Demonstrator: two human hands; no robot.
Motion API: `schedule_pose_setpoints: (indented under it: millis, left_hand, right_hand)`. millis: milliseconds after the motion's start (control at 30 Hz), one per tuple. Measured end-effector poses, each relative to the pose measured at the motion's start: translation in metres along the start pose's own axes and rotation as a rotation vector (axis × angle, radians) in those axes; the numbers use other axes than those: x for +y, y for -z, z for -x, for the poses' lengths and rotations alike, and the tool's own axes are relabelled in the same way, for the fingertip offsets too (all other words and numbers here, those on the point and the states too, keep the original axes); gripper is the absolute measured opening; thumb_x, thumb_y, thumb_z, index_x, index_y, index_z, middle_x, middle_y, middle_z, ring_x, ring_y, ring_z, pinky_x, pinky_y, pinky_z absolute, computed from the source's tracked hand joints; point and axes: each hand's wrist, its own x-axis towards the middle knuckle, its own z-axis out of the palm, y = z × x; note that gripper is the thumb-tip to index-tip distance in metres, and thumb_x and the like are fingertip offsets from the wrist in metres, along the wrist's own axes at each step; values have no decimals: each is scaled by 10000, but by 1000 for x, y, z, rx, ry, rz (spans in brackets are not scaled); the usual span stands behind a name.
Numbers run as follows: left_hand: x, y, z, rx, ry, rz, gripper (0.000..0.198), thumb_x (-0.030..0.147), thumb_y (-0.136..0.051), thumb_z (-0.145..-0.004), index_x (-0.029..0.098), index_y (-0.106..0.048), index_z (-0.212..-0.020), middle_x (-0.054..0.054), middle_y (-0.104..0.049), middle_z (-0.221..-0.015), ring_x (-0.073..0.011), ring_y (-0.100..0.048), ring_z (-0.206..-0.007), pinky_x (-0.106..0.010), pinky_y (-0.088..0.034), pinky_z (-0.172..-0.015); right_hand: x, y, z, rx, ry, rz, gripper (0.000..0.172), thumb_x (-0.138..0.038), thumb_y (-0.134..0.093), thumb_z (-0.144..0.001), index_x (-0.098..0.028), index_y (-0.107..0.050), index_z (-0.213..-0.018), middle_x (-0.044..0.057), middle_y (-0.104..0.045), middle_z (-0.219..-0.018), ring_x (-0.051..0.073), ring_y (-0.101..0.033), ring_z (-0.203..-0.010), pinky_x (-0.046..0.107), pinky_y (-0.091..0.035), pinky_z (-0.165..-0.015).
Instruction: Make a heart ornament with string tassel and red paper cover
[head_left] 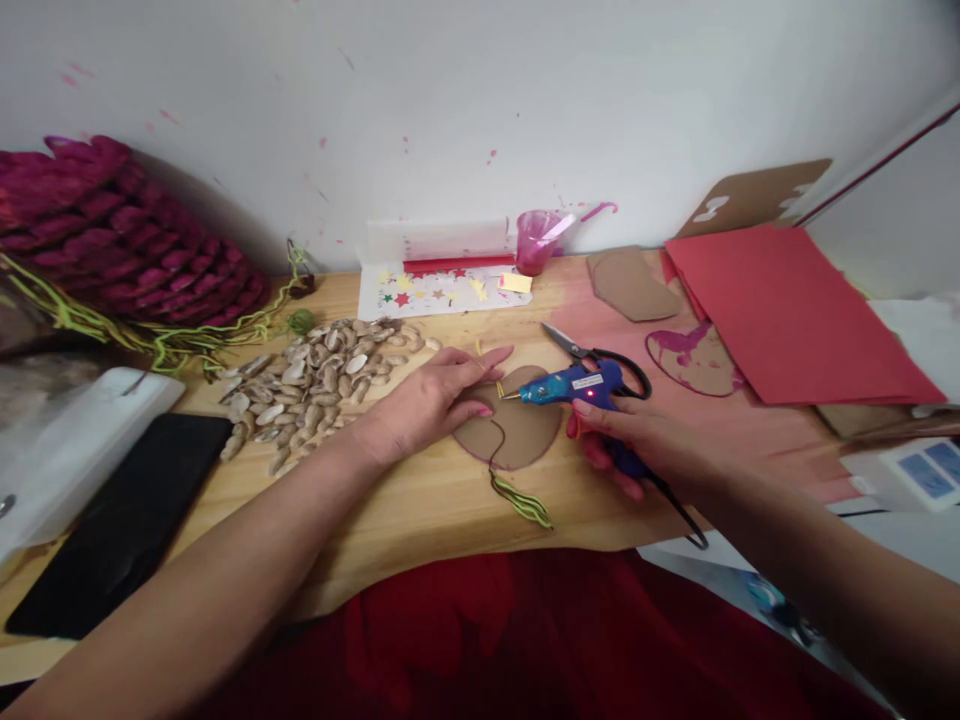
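Note:
My right hand (622,435) is wrapped round the handle of a blue hot glue gun (559,388) with a small red light on its side. The gun's nozzle points left over a rounded cardboard piece (525,445) and sits close to a short yellow strip (500,388). My left hand (431,395) rests at the upper left of that cardboard, index finger stretched out and thumb apart from it, on either side of the strip. A dark cord ending in a green yarn tassel (523,502) trails from the cardboard toward the table's front edge.
Peanut shells (315,385) lie heaped at left beside a black phone (120,520) and a magenta woven basket (127,240). Scissors (600,358) lie behind the gun. Red sheets (802,320), cardboard cutouts (634,285), a pink cup (536,243) and star stickers (427,290) stand farther back.

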Motion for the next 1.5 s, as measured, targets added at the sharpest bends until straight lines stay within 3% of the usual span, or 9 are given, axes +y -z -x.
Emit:
schedule_pose_setpoints:
  millis: [500,767,967,1267,1500]
  left_hand:
    - [-11,-5,1,11,-33,27,646,283,-638,-952,281,-378,-1544,-71,-714,-1245,-207,-580,-1114,-390,-527,-995]
    - [-11,-4,1,4,-16,50,666,277,-645,-949,285,-363,-1552,-76,-706,-1257,-217,-575,-1109,-426,-536,-989]
    - [-13,-5,1,18,-37,52,677,289,-650,-948,282,-353,-1557,-81,-700,-1265,-215,-575,-1128,-418,-534,-997]
    - [-14,-6,1,14,-58,14,706,280,-638,-954,317,-303,-1575,-75,-694,-1253,-216,-562,-1157,-409,-531,-999]
    - [-14,-6,1,14,-33,7,663,299,-641,-954,282,-359,-1554,-87,-683,-1253,-221,-573,-1174,-422,-528,-1014]
  right_hand:
    - [0,2,14,-33,-58,-25,428,-625,-646,-853,-214,-533,-890,-62,-561,-584,59,-429,-308,184,-216,-310]
    - [-12,2,1,13,-4,-30,464,-647,-665,-836,-216,-495,-810,-57,-555,-568,60,-433,-306,177,-217,-292]
    - [-18,-2,-6,52,4,-52,431,-646,-570,-907,-219,-525,-869,-56,-551,-544,58,-394,-279,175,-177,-272]
    - [-16,0,-10,11,-12,-112,408,-612,-556,-923,-215,-534,-830,-46,-548,-524,61,-382,-272,187,-170,-264]
    - [-18,-1,-10,26,-28,-106,368,-549,-577,-919,-216,-499,-783,-44,-550,-512,61,-386,-266,169,-178,-262]
